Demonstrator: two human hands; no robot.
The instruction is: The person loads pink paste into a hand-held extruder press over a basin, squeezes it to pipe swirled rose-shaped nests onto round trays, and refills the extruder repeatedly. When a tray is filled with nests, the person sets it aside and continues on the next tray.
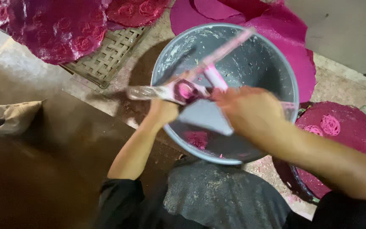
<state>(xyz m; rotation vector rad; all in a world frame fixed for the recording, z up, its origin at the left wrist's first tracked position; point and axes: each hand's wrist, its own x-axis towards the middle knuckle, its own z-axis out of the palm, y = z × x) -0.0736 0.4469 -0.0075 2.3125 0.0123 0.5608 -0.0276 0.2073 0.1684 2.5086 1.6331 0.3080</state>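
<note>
The left hand (164, 111) is closed around the middle of a pink-smeared stick tool (178, 90) whose left end juts out past the bowl's rim. The right hand (246, 108), blurred, is curled shut over a pale flat blade (206, 118) and seems to grip a second long stick (225, 48) slanting up to the far right; which fingers pinch what I cannot tell. Both hands hover over a grey metal bowl (276, 68) smeared with whitish paste, a pink lump (197, 138) lying near its front wall. Far left, pink patterned sheets (56, 25) rest on a woven mat (106, 59). Plain pink sheets (284, 38) lie behind the bowl, and a pink-covered round tray (344, 131) sits to the right.
</note>
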